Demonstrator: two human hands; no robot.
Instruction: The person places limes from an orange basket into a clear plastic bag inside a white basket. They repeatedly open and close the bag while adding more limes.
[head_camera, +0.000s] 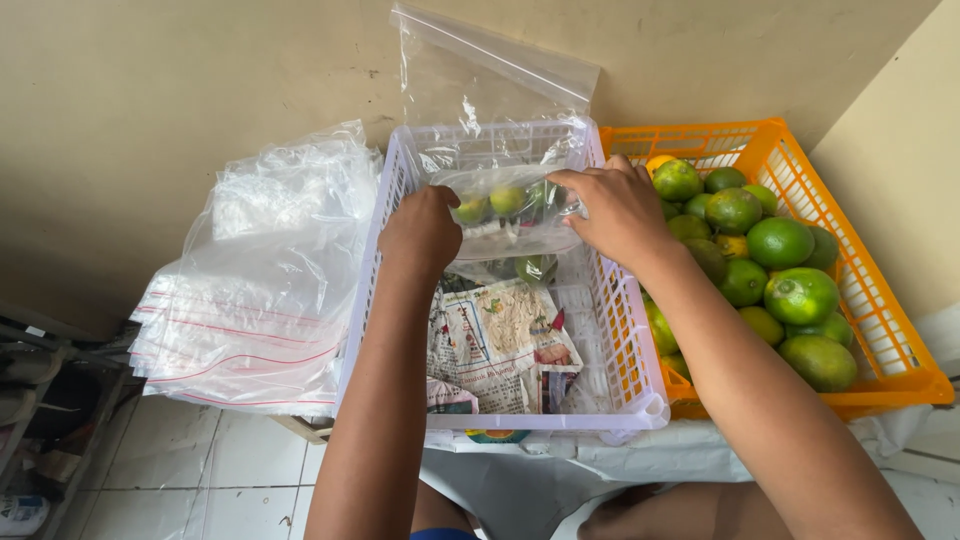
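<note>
Both your hands grip the same clear plastic bag (505, 205): your left hand (420, 232) pinches its left edge, your right hand (618, 212) closes over its right edge. Small green limes (490, 203) sit inside the bag, between the two hands, so its long axis runs left to right. You hold it over the far end of the white basket (610, 330), above the newspaper (497, 340). More limes fill the orange crate (880, 330) just beside your right hand, and empty bags (260, 290) lie stacked on the left

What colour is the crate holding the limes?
Orange crate, seen in the head view.
</note>
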